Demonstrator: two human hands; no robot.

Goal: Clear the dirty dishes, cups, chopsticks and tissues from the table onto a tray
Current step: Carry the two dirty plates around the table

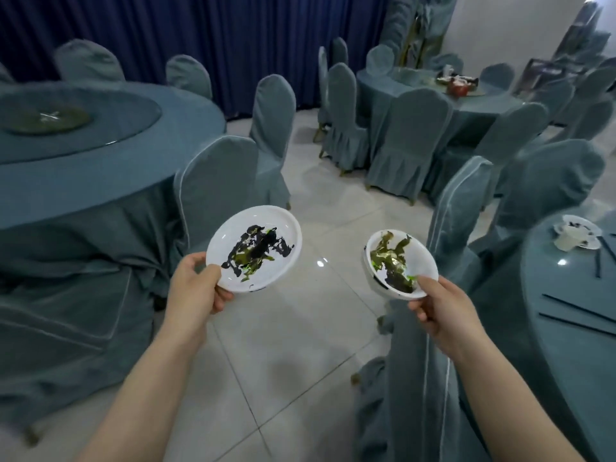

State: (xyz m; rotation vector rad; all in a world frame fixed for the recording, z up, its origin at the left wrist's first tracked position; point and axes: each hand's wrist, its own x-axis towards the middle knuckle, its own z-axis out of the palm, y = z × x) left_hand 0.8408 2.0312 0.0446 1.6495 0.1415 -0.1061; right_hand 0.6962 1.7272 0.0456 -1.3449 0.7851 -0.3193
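Note:
My left hand (196,288) grips the near rim of a white plate (255,246) smeared with black and green stains, held over the tiled floor. A smaller white bowl (396,263) with the same kind of stains is held by my right hand (440,308), thumb on its inner rim. On the table at the right edge (546,288) lie a tipped white cup on a dirty saucer (575,236) and several dark chopsticks (580,313). No tray can be made out for certain.
A round table with a glass turntable (100,128) stands at the left, covered chairs (220,185) around it. Another chair (456,208) is just right of the bowl. A far table (433,91) carries some dishes (458,82). Tiled floor (300,345) lies between the tables.

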